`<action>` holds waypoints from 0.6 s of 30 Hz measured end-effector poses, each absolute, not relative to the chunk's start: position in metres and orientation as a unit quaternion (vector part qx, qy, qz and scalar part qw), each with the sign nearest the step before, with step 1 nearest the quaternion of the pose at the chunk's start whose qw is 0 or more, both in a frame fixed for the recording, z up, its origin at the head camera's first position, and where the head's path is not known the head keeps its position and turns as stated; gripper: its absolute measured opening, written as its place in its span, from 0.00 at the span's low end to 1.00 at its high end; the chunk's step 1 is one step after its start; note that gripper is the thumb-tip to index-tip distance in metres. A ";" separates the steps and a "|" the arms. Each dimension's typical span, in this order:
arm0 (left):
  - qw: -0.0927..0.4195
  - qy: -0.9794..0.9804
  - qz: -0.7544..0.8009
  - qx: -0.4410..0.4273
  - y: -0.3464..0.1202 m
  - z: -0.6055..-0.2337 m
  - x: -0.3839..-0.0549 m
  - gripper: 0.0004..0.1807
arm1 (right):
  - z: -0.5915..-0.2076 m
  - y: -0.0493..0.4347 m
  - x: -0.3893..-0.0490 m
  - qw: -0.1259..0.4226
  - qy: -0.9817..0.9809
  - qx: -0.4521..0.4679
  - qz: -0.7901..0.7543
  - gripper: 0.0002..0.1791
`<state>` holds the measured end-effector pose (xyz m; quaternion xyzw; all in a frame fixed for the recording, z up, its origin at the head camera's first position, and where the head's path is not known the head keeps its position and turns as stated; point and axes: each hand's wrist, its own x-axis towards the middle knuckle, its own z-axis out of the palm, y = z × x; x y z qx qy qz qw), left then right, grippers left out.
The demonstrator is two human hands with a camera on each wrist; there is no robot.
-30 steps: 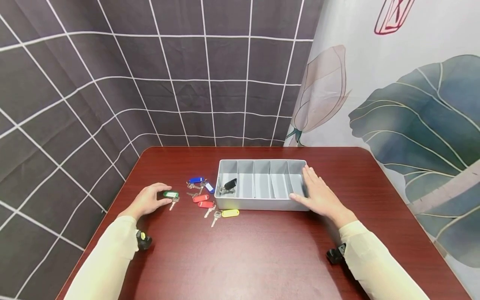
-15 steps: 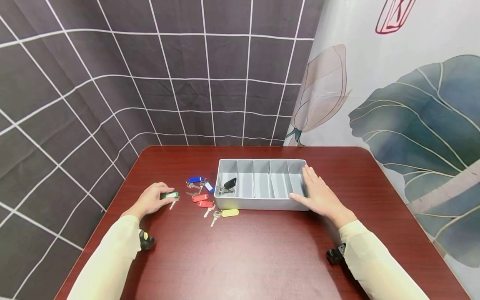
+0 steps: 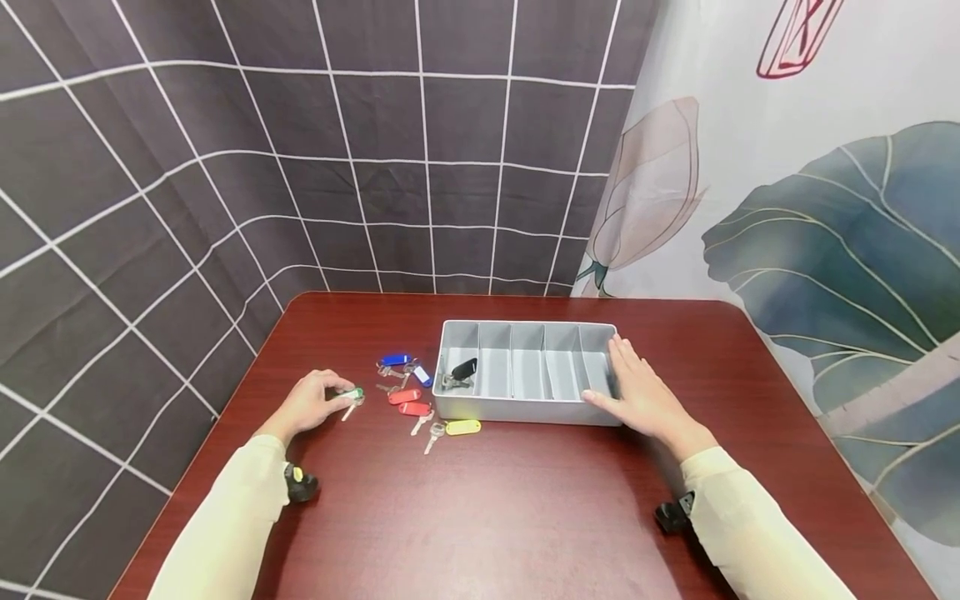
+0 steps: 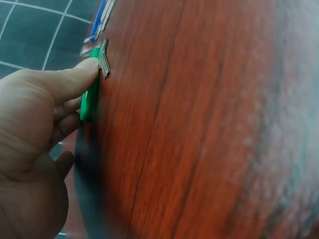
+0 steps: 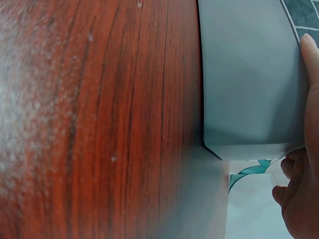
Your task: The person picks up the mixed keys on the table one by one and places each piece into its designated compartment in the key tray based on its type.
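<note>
My left hand (image 3: 306, 406) pinches a green key tag (image 4: 90, 97) between thumb and fingers at the left of the table. The tag's keys (image 4: 103, 59) hang at its far end in the left wrist view. A grey tray (image 3: 525, 408) with five compartments in a row stands at the table's middle. In its leftmost compartment lies a black-tagged key (image 3: 464, 369). My right hand (image 3: 648, 400) rests against the tray's right end, fingers straight along the side and thumb at the front rim. The right wrist view shows the tray's front wall (image 5: 251, 74) beside the thumb.
Between my left hand and the tray lie keys with blue tags (image 3: 395, 360), red tags (image 3: 415, 409) and a yellow tag (image 3: 462, 427). The yellow one is just in front of the tray. Curtains (image 3: 375, 125) hang behind the dark red table (image 3: 480, 508).
The left hand has moved slightly right and closed its thumb and fingers on the green key tag, which now shows less. The right hand has stayed at the tray.
</note>
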<state>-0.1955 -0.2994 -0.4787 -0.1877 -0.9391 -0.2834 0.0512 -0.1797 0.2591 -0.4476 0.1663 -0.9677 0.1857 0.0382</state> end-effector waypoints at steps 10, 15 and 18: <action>0.034 -0.942 -0.297 -0.153 -0.297 -0.479 -0.193 0.04 | -0.446 0.258 -0.178 0.034 -0.967 0.169 0.190 0.60; 0.047 -0.945 -0.285 -0.152 -0.297 -0.481 -0.192 0.06 | -0.446 0.258 -0.178 0.037 -0.966 0.167 0.192 0.59; 0.057 -0.945 -0.284 -0.152 -0.297 -0.483 -0.192 0.08 | -0.446 0.258 -0.178 0.041 -0.967 0.166 0.190 0.59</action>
